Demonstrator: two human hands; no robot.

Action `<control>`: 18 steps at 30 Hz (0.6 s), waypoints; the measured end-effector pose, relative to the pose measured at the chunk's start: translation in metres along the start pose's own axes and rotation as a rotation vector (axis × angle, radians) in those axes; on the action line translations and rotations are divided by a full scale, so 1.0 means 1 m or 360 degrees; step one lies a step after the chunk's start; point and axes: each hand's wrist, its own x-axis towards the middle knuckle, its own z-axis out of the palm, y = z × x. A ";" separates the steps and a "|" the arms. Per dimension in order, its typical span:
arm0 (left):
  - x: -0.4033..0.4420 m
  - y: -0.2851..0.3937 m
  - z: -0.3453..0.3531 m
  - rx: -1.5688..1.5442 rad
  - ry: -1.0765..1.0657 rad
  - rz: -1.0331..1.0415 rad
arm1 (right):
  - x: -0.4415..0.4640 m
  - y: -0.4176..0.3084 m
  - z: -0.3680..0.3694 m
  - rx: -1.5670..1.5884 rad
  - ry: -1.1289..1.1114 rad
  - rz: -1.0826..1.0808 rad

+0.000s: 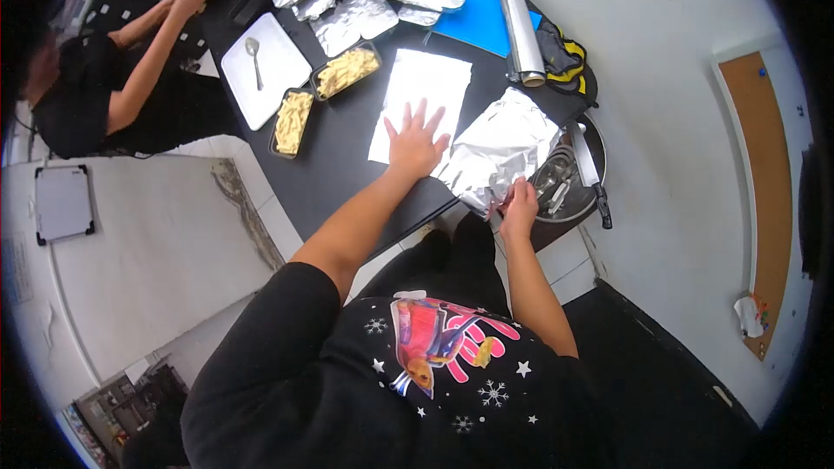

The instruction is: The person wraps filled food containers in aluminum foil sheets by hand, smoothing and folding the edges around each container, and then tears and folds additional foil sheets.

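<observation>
My left hand (pixel 415 141) lies flat with fingers spread on a smooth, pale sheet (pixel 426 78) on the black table; whether that sheet is foil or paper I cannot tell. My right hand (pixel 519 207) pinches the near edge of a crumpled sheet of aluminium foil (pixel 502 143), which lies on the table's right corner. Left of the pale sheet, two black containers hold pale pasta: one pasta container (pixel 347 71) farther back, another pasta container (pixel 291 124) nearer. Several foil-covered containers (pixel 354 22) are grouped at the back.
A foil roll (pixel 519 30) lies beside a blue board (pixel 473 22). At right, a knife (pixel 587 156) rests across a round pot (pixel 599 135) holding glassy or metal items. A white tray (pixel 252 95) bears a spoon (pixel 254 61). Another person (pixel 95 87) works at far left.
</observation>
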 end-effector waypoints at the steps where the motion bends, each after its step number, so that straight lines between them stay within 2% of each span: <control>1: 0.000 -0.001 0.001 0.0010 0.0009 0.0000 | -0.004 -0.002 0.000 0.0068 -0.0021 0.0117; 3: 0.001 0.000 0.000 0.0016 0.0009 -0.0009 | -0.010 -0.012 0.005 0.0209 -0.0059 0.0344; 6: 0.000 0.001 -0.003 0.0019 -0.0025 -0.0013 | -0.002 0.002 -0.006 0.0136 -0.0376 0.0264; 9: 0.002 0.001 -0.003 -0.0006 -0.0012 -0.0011 | 0.002 0.006 -0.015 0.0126 -0.0380 0.0251; 13: 0.002 -0.001 0.001 0.0010 0.0016 -0.0051 | -0.013 -0.008 -0.012 0.0350 -0.0417 0.0483; 16: 0.005 -0.001 0.002 0.0004 0.0024 -0.0082 | 0.006 0.018 -0.028 0.0206 -0.0567 0.0411; 18: 0.002 -0.001 0.005 0.0011 0.0029 -0.0080 | 0.003 0.010 -0.033 0.0210 -0.0595 0.0365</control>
